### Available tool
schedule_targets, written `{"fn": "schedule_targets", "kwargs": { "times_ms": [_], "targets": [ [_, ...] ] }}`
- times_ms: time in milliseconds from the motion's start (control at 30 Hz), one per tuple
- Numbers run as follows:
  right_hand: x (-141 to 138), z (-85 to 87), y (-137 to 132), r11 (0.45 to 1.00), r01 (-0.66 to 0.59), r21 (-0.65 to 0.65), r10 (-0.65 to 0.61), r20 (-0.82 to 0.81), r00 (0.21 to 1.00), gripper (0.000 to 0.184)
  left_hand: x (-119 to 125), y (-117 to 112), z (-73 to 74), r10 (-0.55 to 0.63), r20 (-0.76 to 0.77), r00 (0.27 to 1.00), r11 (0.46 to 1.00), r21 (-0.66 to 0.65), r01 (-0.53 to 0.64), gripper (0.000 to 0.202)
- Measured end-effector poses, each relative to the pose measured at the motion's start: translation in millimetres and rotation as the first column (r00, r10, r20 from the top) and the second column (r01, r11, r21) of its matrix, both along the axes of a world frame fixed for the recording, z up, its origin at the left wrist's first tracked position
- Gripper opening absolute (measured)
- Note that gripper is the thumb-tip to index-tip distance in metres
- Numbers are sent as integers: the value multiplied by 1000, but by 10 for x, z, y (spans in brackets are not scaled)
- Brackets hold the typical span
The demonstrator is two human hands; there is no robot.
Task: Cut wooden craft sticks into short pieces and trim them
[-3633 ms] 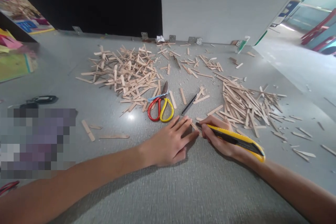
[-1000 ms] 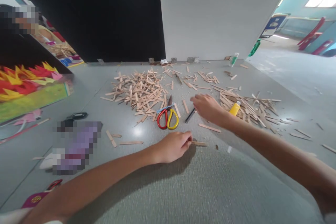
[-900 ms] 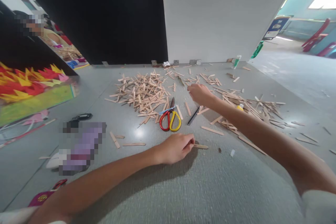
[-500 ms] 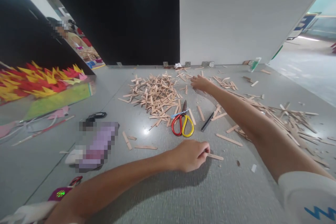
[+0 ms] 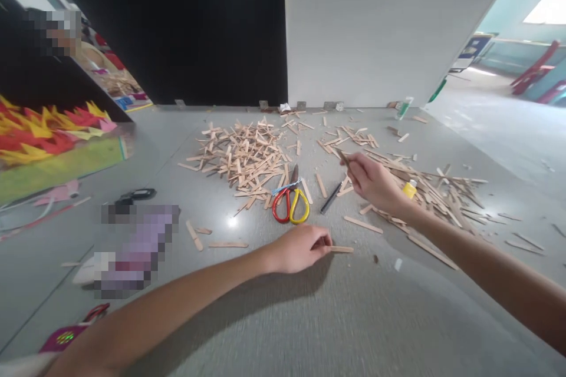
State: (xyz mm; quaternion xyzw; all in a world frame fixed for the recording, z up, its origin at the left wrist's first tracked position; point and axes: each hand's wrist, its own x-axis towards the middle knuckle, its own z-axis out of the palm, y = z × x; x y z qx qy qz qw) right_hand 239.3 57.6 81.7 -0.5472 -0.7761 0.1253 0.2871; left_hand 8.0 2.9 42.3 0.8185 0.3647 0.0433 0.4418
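My left hand (image 5: 302, 247) rests on the grey floor with its fingers pinched on the end of a short wooden stick (image 5: 341, 249). My right hand (image 5: 375, 181) hovers above the floor to the right of the scissors, closed on a thin dark stick (image 5: 344, 158) that pokes up from its fingers. Red and yellow scissors (image 5: 289, 201) lie just beyond my left hand. A thin black tool (image 5: 331, 198) lies beside them. The yellow cutter (image 5: 410, 189) lies on the right stick pile, behind my right wrist.
Two heaps of wooden sticks spread over the floor, one at centre (image 5: 241, 156) and one at right (image 5: 435, 194). A white board (image 5: 380, 23) stands behind them. Coloured paper flames (image 5: 48, 132) and a black object (image 5: 139, 194) sit at left. A green tube (image 5: 404, 108) stands by the board.
My right hand set the yellow cutter down on the right pile, reached far to the back of the sticks, and has come back holding a thin dark stick. My left hand kept its stick.
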Motion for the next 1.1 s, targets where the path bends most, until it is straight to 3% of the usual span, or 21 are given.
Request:
{"fn": "schedule_targets", "kwargs": {
  "times_ms": [133, 233, 367, 500, 800, 1100],
  "targets": [
    [171, -175, -664, 999, -34, -25, 34, 1, 999, 20, -47, 77, 26, 2, 21, 1000, 993, -122, 0, 16],
    [245, -334, -999, 994, -106, -1, 106, 14, 994, 31, -67, 116, 51, 12, 30, 999, 986, -169, -7, 16],
    [299, -458, -1274, 980, -178, -91, 176, -29, 984, 40, -65, 114, 70, 40, 28, 999, 981, -191, -34, 13],
    [354, -471, -1380, 977, -194, -94, 194, -11, 981, 37, -55, 82, 83, 60, 28, 998, 979, -196, -53, 14],
    [526, -438, -1407, 917, -376, 134, 330, 277, 902, 41, -53, 78, 82, 71, 38, 997, 980, -191, -62, 19],
    [500, -589, -1412, 904, -390, 172, 298, 398, 868, 42, -52, 53, 88, 96, 32, 995, 981, -175, -89, 23]
  ]
}}
